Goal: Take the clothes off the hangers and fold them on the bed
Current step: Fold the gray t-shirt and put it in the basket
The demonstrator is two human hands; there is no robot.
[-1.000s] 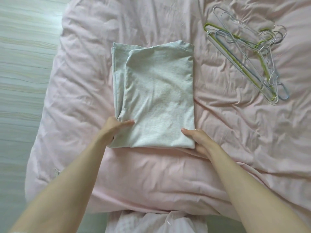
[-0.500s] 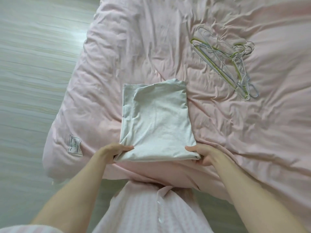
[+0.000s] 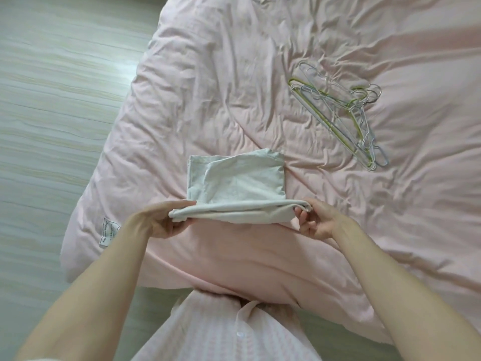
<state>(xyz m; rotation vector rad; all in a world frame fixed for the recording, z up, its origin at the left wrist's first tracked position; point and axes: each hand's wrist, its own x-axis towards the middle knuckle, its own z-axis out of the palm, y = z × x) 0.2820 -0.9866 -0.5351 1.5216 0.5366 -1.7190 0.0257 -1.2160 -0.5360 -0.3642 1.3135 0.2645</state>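
We held the folded grey garment [image 3: 239, 183] by its near edge with both hands, just below the centre of the frame. Our left hand [image 3: 158, 217] pinched the left near corner, thumb on top, fingers curled under the cloth. Our right hand [image 3: 316, 220] pinched the right near corner, fingertips bunched on the fold, other fingers curled below it. Both grips were narrow and closed on fabric. The near edge was lifted off the bed and sagged a little between the two hands; the far part of the garment lay flat on the pink duvet [image 3: 234, 87], with a layered fold showing along its left side.

The duvet was wrinkled and filled most of the frame, centre to right. A white care label [image 3: 109, 231] sat on its left near corner, left of our left hand. The text on it was too small to read.

A pile of wire hangers [image 3: 338, 113] lay in the upper right of the frame, well apart from the garment, overlapping one another, white, green and pale blue, hooks toward the right.

A pale wood-look floor [image 3: 52, 126] ran down the left side of the frame. Our pink buttoned shirt [image 3: 221, 334] showed at the bottom centre, between our bare forearms.
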